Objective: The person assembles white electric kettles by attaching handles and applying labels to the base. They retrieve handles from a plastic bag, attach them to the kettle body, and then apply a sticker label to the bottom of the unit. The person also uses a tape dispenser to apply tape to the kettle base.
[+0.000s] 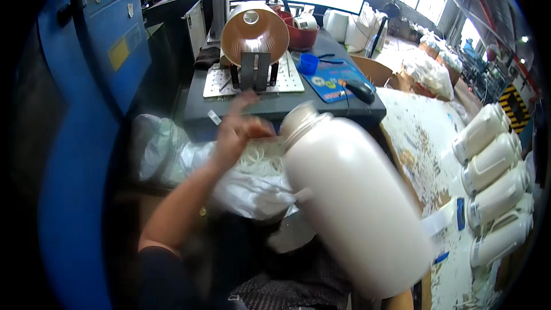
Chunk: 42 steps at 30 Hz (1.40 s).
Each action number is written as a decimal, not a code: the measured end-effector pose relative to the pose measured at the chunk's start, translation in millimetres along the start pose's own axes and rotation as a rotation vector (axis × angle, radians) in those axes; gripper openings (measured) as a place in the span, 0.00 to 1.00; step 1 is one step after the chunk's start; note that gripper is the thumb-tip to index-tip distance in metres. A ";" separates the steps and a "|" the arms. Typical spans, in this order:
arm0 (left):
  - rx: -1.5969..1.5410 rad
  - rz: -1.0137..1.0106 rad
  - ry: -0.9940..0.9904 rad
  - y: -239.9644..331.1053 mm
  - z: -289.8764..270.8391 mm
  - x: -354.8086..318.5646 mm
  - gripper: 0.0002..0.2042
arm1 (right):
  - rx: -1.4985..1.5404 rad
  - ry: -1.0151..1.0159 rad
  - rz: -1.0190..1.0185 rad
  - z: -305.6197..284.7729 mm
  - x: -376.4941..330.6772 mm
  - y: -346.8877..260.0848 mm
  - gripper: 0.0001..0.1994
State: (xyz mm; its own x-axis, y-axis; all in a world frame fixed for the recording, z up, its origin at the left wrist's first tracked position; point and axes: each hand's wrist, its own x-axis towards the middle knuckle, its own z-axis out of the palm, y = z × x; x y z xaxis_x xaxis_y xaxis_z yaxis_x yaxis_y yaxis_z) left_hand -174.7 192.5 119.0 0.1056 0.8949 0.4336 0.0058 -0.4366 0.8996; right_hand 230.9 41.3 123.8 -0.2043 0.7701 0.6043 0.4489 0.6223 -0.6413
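A large cream-white plastic jug hangs tilted in front of me, its neck toward the upper left. A bit of my right forearm shows at its lower end; the right hand is hidden behind the jug, which it appears to hold up. My left hand is apart from the jug, blurred, with fingers stretched out and nothing visible in them. Just beyond the left hand, a hollow brown cylinder lies in a dark metal stand. Beneath the left hand, a white bag holds pale plastic strips.
A perforated white plate carries the stand on a dark table. Beside it are a blue mat, blue cup, computer mouse and red basin. Several jugs lie on the right-hand table. A blue machine stands left.
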 end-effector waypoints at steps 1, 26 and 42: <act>0.171 0.268 0.216 -8.2 -13.6 35.5 0.33 | 0.095 0.087 0.120 -3.3 12.5 6.3 0.16; -0.103 -0.081 0.825 -31.6 -130.4 -132.8 0.27 | -0.289 -0.061 -0.015 258.0 426.7 69.1 0.21; -0.267 -0.195 0.657 11.4 -65.7 -264.7 0.30 | 0.458 -0.520 -0.298 164.9 132.3 -88.5 0.33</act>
State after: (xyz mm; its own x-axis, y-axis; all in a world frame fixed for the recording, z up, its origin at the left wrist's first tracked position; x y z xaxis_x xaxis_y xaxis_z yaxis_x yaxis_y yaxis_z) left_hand -267.9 -43.3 17.9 -0.4905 0.8616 0.1307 -0.2878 -0.3018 0.9089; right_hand 20.8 111.3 182.5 -0.6958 0.4565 0.5546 -0.0732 0.7230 -0.6870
